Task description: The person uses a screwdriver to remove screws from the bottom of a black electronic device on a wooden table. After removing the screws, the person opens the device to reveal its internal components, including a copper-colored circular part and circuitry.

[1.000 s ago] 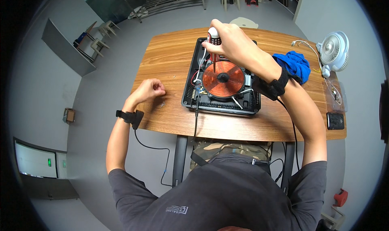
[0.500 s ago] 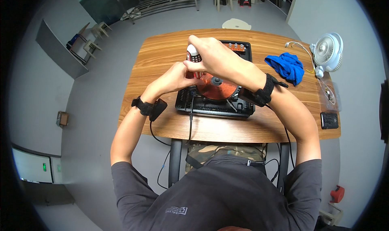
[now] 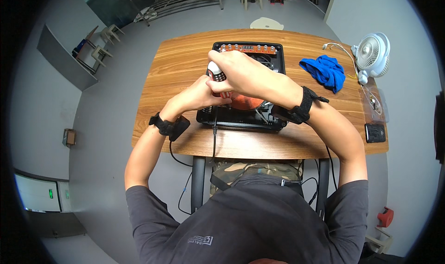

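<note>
A screwdriver [image 3: 216,74] with a white, black and red handle stands nearly upright over an opened induction cooker [image 3: 241,124]. My right hand [image 3: 235,70] reaches across from the right, its fingers closed round the handle. At the handle's lower end, my left hand [image 3: 198,94] pinches in from the left with thumb and fingers; its fingertips are partly hidden. The screwdriver's tip cannot be seen. Under my right wrist lies the copper-coloured coil [image 3: 245,101], mostly covered by the hand. An orange circuit board [image 3: 248,48] with round buttons runs along the cooker's far edge.
On the wooden table [image 3: 176,50], a blue cloth [image 3: 324,72] lies right of the cooker. A white fan [image 3: 372,55] stands at the right edge, near a clear plastic bag [image 3: 374,105] and a black phone-like device [image 3: 375,133]. A black cable [image 3: 214,139] hangs over the near edge.
My right hand and the screwdriver's top have shifted slightly left and nearer, covering more of the coil. More of the orange circuit board shows. Both hands keep their hold.
</note>
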`<state>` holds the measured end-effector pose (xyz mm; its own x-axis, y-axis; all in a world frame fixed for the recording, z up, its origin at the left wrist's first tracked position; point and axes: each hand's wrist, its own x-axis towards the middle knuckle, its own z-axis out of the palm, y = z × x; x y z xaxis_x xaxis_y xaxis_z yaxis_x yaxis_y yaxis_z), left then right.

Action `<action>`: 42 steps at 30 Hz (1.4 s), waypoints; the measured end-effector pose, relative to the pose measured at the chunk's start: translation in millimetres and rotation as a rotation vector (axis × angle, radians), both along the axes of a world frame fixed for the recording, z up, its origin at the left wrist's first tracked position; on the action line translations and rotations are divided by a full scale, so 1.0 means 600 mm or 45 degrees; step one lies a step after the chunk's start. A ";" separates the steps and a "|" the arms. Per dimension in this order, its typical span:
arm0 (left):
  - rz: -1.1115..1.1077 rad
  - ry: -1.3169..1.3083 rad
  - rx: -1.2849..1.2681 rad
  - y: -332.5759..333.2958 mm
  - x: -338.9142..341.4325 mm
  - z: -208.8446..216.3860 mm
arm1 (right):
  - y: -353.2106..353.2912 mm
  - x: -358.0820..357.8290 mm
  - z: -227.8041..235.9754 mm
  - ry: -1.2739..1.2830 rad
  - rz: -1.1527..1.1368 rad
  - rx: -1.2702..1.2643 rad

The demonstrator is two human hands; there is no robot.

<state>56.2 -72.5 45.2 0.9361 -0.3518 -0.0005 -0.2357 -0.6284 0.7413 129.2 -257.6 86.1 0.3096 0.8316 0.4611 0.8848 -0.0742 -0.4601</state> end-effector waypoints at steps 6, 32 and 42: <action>-0.041 0.020 -0.010 0.001 0.003 -0.007 | -0.006 -0.005 0.001 0.014 0.009 0.009; -0.025 0.001 0.070 -0.003 0.006 0.002 | -0.011 -0.008 0.012 -0.008 0.003 -0.006; -0.050 -0.026 0.025 -0.004 0.006 -0.001 | -0.011 -0.006 0.008 0.026 -0.009 -0.016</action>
